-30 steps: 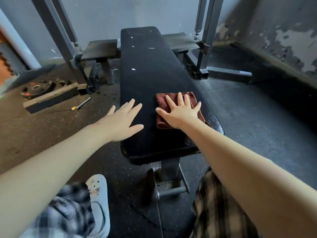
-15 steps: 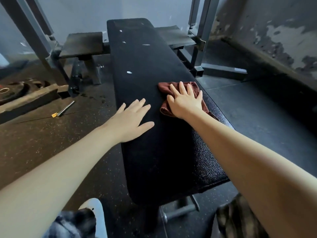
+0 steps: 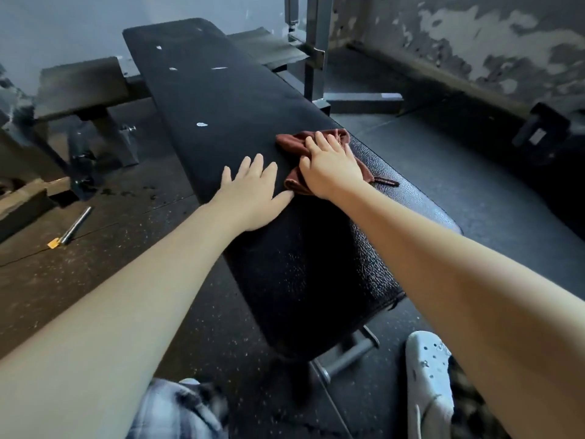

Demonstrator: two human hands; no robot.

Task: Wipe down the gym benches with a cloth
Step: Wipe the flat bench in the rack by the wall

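A long black padded bench (image 3: 221, 99) runs away from me, with a few white specks on its far half. A dark red cloth (image 3: 292, 142) lies bunched on the pad near its right edge. My right hand (image 3: 332, 166) presses flat on the cloth with straight fingers and covers most of it. My left hand (image 3: 253, 188) rests flat on the bare pad just left of the cloth, fingers spread, its thumb close to the cloth's near corner.
Grey rack uprights (image 3: 313, 45) and a base bar (image 3: 361, 99) stand right of the bench. A low step (image 3: 82, 83) sits at the left. A metal pin with a yellow tag (image 3: 72, 226) lies on the floor. My white shoe (image 3: 427, 378) is by the bench foot.
My right hand has slid the cloth farther up the bench along its right side. My left hand has followed forward on the pad. My viewpoint has shifted toward the bench's left.
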